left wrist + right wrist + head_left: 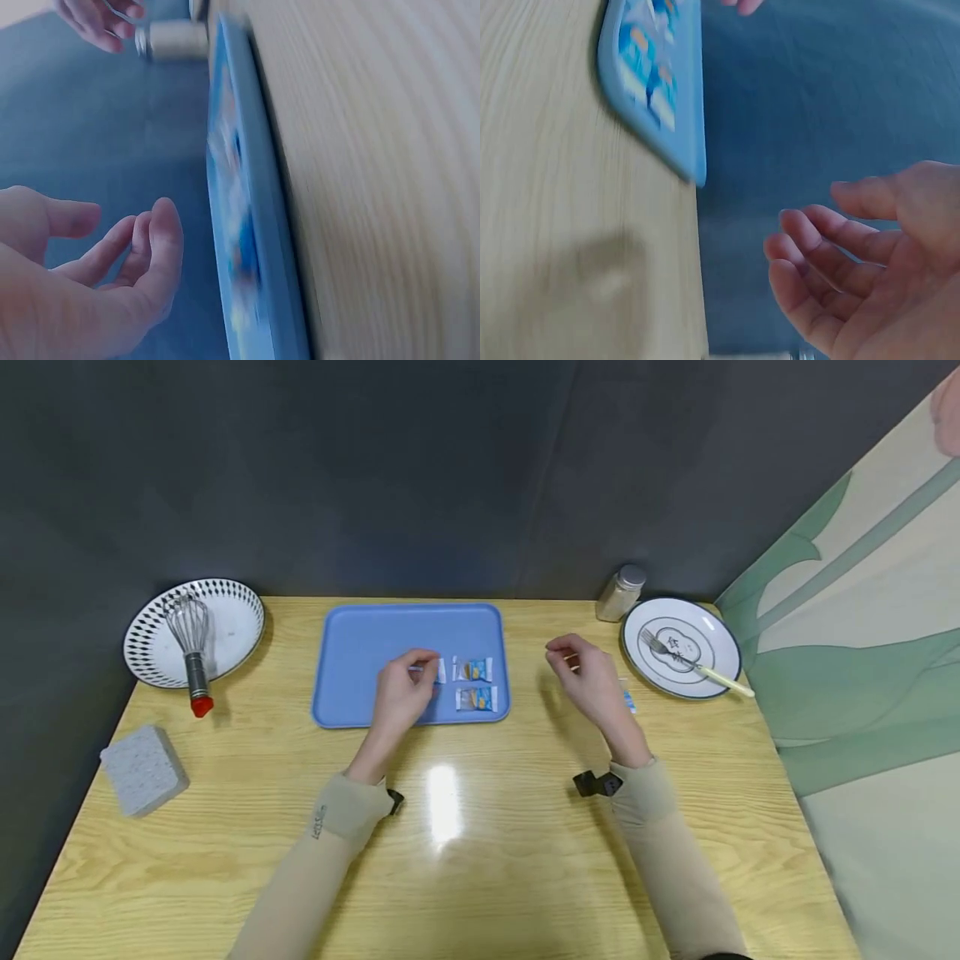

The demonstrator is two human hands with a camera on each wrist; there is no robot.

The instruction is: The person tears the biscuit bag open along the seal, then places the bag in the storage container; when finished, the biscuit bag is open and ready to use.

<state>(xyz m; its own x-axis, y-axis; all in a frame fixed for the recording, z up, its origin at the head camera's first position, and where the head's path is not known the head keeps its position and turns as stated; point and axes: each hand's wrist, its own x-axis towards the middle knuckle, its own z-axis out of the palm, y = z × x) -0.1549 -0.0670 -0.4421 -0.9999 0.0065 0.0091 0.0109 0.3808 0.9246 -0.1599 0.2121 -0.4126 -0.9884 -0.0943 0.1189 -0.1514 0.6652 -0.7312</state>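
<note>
My left hand (405,689) hovers over the blue tray (367,635), fingers loosely bent, thumb apart from the fingertips in the left wrist view, holding nothing. Small wrapped snack packets in blue and clear film lie on the tray's right half: one packet (473,670) above another packet (476,698). A further packet (441,671) is partly covered by the left hand. To the right of the tray, my right hand (588,681) hangs above the table, empty, with its fingers gently curled. Another blue packet (629,701) lies on the table, mostly hidden behind the right hand.
At the left, a metal whisk (193,647) lies across a patterned plate (243,627), with a grey sponge-like block (145,770) nearer me. A capped jar (621,593) stands at the back right. Beside it, a fork (701,669) rests on a white plate (656,610).
</note>
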